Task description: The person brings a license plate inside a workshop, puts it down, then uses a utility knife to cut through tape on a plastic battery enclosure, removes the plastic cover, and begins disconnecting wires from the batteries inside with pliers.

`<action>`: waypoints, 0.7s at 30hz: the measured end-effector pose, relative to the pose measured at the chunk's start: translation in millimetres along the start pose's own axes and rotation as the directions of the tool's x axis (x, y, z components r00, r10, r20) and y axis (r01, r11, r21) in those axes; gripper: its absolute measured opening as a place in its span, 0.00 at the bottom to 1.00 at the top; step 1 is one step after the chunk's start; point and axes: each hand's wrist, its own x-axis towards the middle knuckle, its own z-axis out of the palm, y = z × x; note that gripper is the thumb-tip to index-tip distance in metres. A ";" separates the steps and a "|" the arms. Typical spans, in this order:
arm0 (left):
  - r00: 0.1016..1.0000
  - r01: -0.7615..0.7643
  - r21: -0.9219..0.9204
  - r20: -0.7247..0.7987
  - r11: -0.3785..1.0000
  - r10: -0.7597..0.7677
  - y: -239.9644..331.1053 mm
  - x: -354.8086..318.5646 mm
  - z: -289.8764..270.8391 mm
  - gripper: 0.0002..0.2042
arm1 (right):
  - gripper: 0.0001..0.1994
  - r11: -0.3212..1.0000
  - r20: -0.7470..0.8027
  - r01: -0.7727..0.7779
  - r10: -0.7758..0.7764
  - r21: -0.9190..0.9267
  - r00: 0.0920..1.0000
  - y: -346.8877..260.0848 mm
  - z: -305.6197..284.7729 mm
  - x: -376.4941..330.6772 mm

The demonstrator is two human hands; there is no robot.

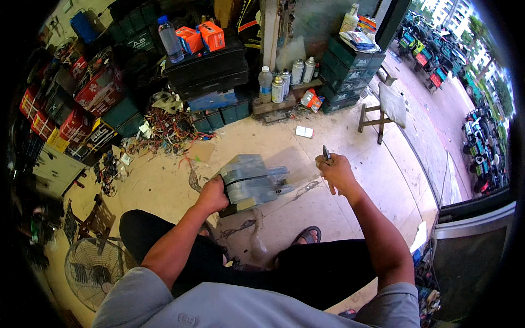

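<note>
Grey box-shaped casing with a dark band across it (246, 185) is in front of the person, over the pale tiled floor (262, 135), its two short prongs pointing right. The left hand (212, 197) is closed around its left edge; whether its underside touches the floor, I cannot tell. The right hand (337, 174), well apart from the casing, is wrapped around a plier-like hand tool with reddish handles (327, 152), metal nose pointing up and away. Beyond the casing lie a small white rectangular card or box (304, 132) and, to the left, a tangled heap of multicoloured wires (169, 130). A low wooden stool with a pale seat (392, 106) stands farther right.
</note>
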 end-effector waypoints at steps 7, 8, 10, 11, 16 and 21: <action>0.992 -0.120 -0.172 0.015 0.978 0.125 24.6 21.5 7.9 0.17 | 0.11 0.998 0.044 0.017 -0.014 -0.058 0.999 -3.1 -0.4 -3.8; 0.991 -0.131 -0.187 0.012 0.974 0.136 26.4 25.8 10.4 0.17 | 0.11 0.998 0.021 0.033 -0.032 -0.055 0.999 -1.9 -2.7 -2.7; 0.986 -0.158 -0.228 0.011 0.961 0.165 27.5 32.9 13.5 0.18 | 0.12 0.996 -0.024 0.067 -0.068 -0.051 0.997 1.5 -6.1 0.1; 0.984 -0.168 -0.253 0.013 0.953 0.177 26.2 35.5 11.4 0.19 | 0.12 0.998 -0.055 0.070 -0.070 -0.009 0.996 -1.3 -8.1 -0.1; 0.964 -0.127 -0.357 0.177 0.925 0.200 33.2 48.8 2.1 0.25 | 0.11 0.989 -0.158 0.039 -0.017 0.140 0.987 -15.4 -25.9 3.3; 0.908 -0.131 -0.444 0.306 0.886 0.288 61.3 61.1 -23.9 0.22 | 0.12 0.979 -0.296 0.174 -0.136 0.107 0.945 -12.6 -38.2 11.6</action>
